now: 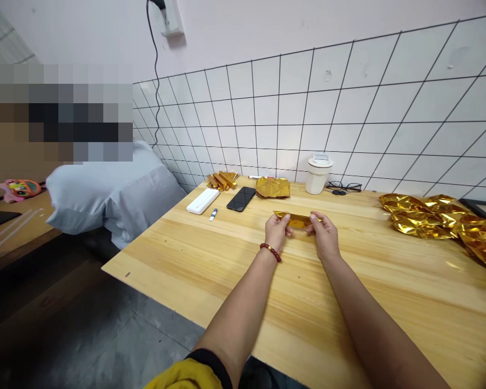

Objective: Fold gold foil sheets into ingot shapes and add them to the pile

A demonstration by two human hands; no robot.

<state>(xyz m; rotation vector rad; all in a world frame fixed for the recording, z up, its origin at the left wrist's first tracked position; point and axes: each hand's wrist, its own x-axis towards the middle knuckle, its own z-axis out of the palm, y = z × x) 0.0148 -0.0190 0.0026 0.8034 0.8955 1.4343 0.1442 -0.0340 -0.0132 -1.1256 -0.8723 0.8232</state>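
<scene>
A narrow folded strip of gold foil paper (298,220) stretches between my two hands, just above the wooden table (210,265). My left hand (276,231), with a dark red bead bracelet (270,250) on the wrist, pinches its left end. At the right end, my right hand (325,236) grips it between thumb and fingers. Beyond my hands lies a stack of gold foil sheets (272,188). Several folded gold foil pieces (222,180) are heaped at the far left corner of the table.
Left of my hands are a black phone (241,199), a white power bank (203,201) and a small blue-and-white tube (213,214). A white cup (318,174) and glasses (344,186) stand by the tiled wall. Shiny gold foil bundles (441,216) lie right. A person in grey (117,183) sits left.
</scene>
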